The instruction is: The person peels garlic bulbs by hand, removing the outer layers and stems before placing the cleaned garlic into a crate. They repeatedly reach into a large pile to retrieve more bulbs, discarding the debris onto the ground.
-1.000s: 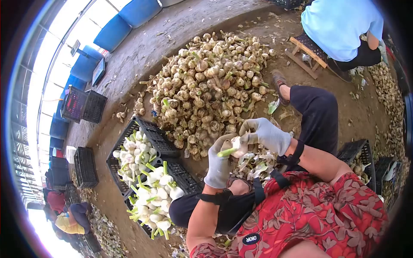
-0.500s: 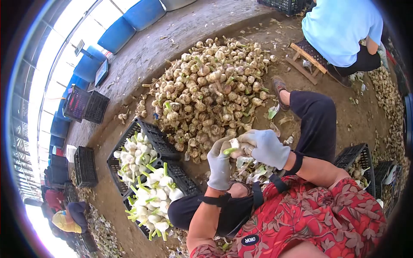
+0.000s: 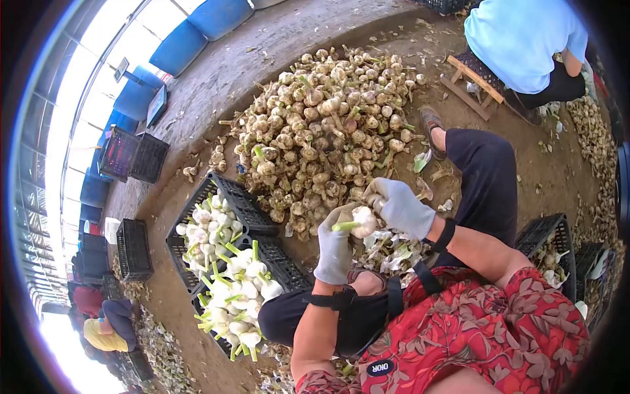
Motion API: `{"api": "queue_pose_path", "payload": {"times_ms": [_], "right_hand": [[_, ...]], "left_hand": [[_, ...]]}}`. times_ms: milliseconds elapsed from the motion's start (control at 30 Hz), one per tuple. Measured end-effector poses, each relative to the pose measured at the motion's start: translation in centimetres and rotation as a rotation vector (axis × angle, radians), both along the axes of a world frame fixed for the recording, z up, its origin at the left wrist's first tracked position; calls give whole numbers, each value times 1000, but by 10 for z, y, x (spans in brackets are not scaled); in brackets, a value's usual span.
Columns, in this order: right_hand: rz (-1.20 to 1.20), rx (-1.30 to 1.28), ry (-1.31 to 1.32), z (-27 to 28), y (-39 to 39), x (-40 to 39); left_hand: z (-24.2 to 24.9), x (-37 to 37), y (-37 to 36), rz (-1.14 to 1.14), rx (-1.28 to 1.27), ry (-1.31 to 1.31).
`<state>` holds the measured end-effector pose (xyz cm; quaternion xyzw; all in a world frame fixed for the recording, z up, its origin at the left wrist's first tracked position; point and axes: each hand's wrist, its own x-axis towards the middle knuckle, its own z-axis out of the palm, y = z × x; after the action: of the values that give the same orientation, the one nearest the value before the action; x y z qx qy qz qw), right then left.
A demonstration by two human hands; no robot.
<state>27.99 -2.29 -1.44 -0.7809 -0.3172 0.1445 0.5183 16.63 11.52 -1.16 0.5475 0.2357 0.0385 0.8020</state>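
Note:
My left hand (image 3: 336, 246), in a pale glove, is closed around a garlic bulb (image 3: 363, 222) whose green stem points left. Against the bulb's upper right side is my gloved right hand (image 3: 400, 207), its fingers bent and pressed together; whatever they pinch is too small to make out. Beyond both hands lies a big heap of unpeeled garlic (image 3: 321, 131). To the left, white cleaned bulbs with green stems (image 3: 239, 295) fill two black crates (image 3: 246, 203). Loose peelings (image 3: 390, 253) lie below my hands.
A person in a light blue shirt (image 3: 525, 43) sits at the upper right beside a wooden-framed stool (image 3: 476, 82). Black crates (image 3: 134, 249) and blue barrels (image 3: 177, 49) stand at the left. Another crate (image 3: 548, 249) is at my right, and a person in yellow (image 3: 105, 335) is at lower left.
My right hand has moved slightly up and away from the left. The bulb now shows more of its white surface between my hands.

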Motion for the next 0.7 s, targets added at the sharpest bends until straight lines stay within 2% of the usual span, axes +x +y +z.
{"api": "queue_pose_path", "payload": {"times_ms": [100,133,233,267,400,500,600,700], "right_hand": [[-76,82,604,10,-6,11],[-93,117,690,11,-8,13],[180,45,515,12,-25,13],[167,142,605,20,-30,4],[177,160,513,19,-25,2],[145,52,681,22,-21,2],[223,112,903,20,-22,2],[285,183,1091,5,-22,4]], "left_hand": [[3,0,-5,-37,-5,-115],[5,1,-8,-26,-34,-110],[3,2,-5,38,-114,-67],[3,3,-5,68,-111,-56],[3,6,-6,63,-104,-38],[-7,6,-7,49,54,-34],[-5,1,-7,20,61,-15],[-10,-2,-3,-12,-60,25]]}}
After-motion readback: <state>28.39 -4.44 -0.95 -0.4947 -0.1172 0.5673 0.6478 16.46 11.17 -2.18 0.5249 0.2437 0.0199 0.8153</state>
